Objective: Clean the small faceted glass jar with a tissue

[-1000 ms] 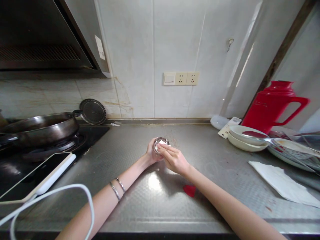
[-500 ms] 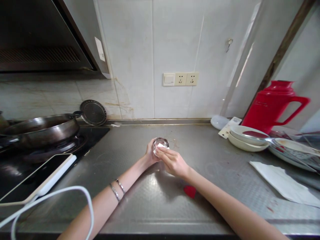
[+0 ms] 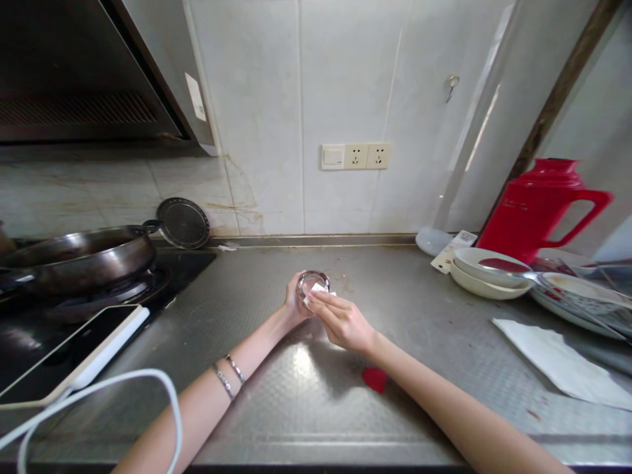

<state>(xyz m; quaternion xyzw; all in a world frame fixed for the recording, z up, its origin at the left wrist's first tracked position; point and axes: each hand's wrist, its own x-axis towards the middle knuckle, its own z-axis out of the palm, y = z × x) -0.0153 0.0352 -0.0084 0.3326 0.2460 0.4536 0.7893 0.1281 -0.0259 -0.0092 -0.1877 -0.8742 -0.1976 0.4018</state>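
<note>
My left hand (image 3: 293, 299) is wrapped round the side of a small clear glass (image 3: 313, 275), whose round rim faces up toward me. Pinched in the fingers of my right hand (image 3: 345, 322) is a piece of white tissue (image 3: 320, 288), pressed against the near right part of the rim. My fingers hide the lower part of the glass and most of the tissue. A small red piece (image 3: 374, 379) of something I cannot make out lies on the steel counter (image 3: 276, 421), beside my right forearm.
A steel pan (image 3: 83, 260) sits on the black stove at left, near a phone (image 3: 74, 355) with a white cable (image 3: 123, 376). On the right are a red thermos (image 3: 530, 210), stacked white bowls (image 3: 486, 288), a patterned dish (image 3: 577, 296) and a white paper sheet (image 3: 557, 362).
The glass and my left hand have shifted slightly to the left. My right hand stays nearly in place, with the tissue still at the rim.
</note>
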